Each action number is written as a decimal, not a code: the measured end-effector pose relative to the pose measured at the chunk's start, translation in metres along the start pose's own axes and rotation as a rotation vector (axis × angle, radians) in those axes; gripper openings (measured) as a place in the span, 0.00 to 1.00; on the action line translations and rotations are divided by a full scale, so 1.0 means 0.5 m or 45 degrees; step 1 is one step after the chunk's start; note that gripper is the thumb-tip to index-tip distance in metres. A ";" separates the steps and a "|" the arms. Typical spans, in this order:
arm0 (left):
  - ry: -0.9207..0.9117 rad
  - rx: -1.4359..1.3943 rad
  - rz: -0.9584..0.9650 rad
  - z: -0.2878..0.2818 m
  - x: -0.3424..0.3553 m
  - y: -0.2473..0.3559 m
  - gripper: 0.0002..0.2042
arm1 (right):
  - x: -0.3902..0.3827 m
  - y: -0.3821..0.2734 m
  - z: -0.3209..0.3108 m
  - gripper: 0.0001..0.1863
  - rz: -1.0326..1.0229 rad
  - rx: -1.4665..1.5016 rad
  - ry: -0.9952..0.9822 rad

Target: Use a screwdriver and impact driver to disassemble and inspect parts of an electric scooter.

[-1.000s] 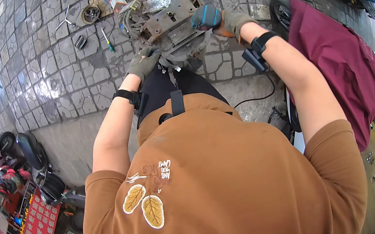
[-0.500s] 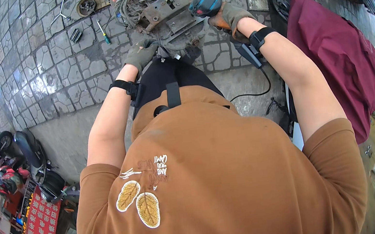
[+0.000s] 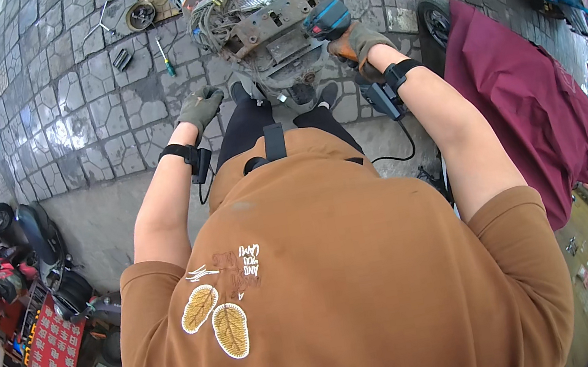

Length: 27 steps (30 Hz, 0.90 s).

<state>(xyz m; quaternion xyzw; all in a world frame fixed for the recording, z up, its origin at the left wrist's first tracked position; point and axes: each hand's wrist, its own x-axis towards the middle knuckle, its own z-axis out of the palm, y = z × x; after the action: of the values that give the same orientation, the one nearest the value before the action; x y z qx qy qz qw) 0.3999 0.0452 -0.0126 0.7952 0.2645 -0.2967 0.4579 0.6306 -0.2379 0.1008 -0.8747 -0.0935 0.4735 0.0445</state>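
Note:
My right hand (image 3: pixel 364 42), in a grey and orange glove, is wrapped round a cordless power tool (image 3: pixel 327 20) with a blue and black end. It is beside the right side of a stripped-down vehicle (image 3: pixel 276 25), whose rusty metal plate and bundled wires lie bare. My left hand (image 3: pixel 201 107), in a grey glove, hangs apart from the vehicle, to its lower left. Its fingers are curled in; whatever they hold, if anything, is hidden. Both wrists wear black straps with small devices.
On the paving left of the vehicle lie a green-handled screwdriver (image 3: pixel 168 65), a dark small part (image 3: pixel 123 59), a metal spanner-like tool (image 3: pixel 103 20) and a round pan (image 3: pixel 140 15). A maroon cover (image 3: pixel 521 109) drapes a wheeled vehicle on the right. Parked scooters (image 3: pixel 44 231) stand at left.
My left hand has drawn back from the vehicle's near edge, toward the left. The legs have parted and the shoes now show. The power tool stays in my right hand, shifted slightly.

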 end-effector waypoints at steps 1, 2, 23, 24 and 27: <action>0.020 -0.002 -0.042 0.005 -0.004 0.005 0.17 | -0.001 -0.004 0.002 0.17 -0.012 -0.067 0.026; 0.033 -0.012 -0.046 0.010 -0.005 0.011 0.17 | -0.002 -0.008 0.003 0.15 -0.026 -0.134 0.052; 0.123 -0.075 -0.279 0.049 -0.095 -0.014 0.16 | 0.052 0.046 0.027 0.18 -0.320 -0.175 0.074; 0.124 -0.070 -0.279 0.044 -0.092 -0.009 0.16 | 0.043 0.051 0.023 0.18 -0.279 0.000 0.050; 0.146 -0.057 -0.251 0.025 -0.083 0.007 0.16 | 0.030 0.060 0.031 0.18 -0.279 0.040 0.080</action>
<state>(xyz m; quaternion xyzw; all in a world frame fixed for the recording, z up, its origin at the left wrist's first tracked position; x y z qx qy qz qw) 0.3712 0.0261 0.0140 0.7707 0.3737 -0.2882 0.4282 0.6291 -0.2642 0.0751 -0.8728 -0.1797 0.4396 0.1125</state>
